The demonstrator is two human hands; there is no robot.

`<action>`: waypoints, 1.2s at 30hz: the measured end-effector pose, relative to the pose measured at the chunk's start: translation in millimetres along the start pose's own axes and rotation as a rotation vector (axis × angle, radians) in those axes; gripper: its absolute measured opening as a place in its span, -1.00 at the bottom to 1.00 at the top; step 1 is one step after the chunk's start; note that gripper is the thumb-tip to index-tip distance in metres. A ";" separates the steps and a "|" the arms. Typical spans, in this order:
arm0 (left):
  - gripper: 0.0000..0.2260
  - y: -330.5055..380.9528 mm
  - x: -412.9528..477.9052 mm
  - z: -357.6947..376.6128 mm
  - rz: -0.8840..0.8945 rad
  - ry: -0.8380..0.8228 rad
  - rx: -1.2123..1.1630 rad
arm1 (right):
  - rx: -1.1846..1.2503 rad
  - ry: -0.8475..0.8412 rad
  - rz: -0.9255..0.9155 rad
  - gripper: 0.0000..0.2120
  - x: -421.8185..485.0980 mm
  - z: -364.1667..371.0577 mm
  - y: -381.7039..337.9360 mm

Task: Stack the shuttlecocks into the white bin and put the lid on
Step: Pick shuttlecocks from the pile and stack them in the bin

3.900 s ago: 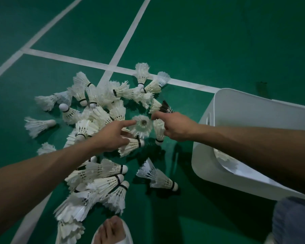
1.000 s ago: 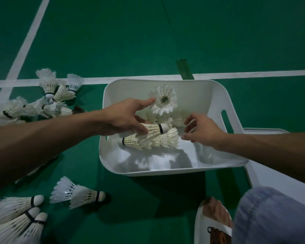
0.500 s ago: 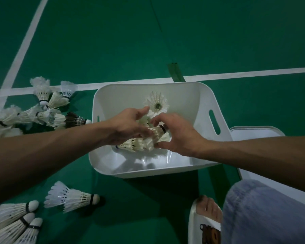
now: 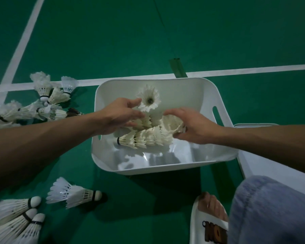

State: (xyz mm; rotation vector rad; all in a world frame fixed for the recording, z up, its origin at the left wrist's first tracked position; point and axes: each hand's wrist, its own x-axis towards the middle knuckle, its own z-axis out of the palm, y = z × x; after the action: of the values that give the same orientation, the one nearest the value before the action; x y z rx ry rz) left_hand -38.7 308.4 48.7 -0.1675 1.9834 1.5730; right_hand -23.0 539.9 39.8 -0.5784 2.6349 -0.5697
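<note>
Shuttlecock stack (image 4: 144,138) lies sideways (corks pointing left).

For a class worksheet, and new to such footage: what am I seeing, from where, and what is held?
No machine here: a person's head-worn camera looks down at their own bare hands. On the green floor stands a white bin. The right hand grips the feather end of a nested row of shuttlecocks inside it; the left hand touches other shuttlecocks beside them, grip unclear. One upright shuttlecock stands behind. Loose shuttlecocks lie left of the bin; a flat white lid lies right.
</note>
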 end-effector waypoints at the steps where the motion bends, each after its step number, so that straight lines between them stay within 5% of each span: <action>1: -0.42 -1.3 -0.5 -1.6 0.007 0.024 0.040 | 0.023 0.027 0.051 -0.37 0.0 -1.7 5.3; 11: -0.47 -7.4 -4.0 -7.4 0.022 0.092 0.139 | 0.263 0.179 0.513 -0.38 3.5 12.7 23.5; 22: -0.48 -8.9 -2.4 -6.6 0.012 0.045 0.144 | 0.360 0.143 0.641 -0.35 15.5 39.2 27.4; 28: -0.49 -9.0 -4.0 -8.0 0.001 0.044 0.163 | 0.738 0.100 0.681 -0.71 24.1 47.4 29.5; 36: -0.46 -7.1 -7.1 -6.7 0.008 0.025 0.145 | 0.859 0.110 0.721 -0.70 25.9 53.9 26.4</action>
State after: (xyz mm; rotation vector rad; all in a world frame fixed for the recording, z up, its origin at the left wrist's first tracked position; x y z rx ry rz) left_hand -32.2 298.4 47.2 -0.1226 2.1109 1.4316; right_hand -29.1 533.5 -25.0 0.6341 2.1355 -1.3471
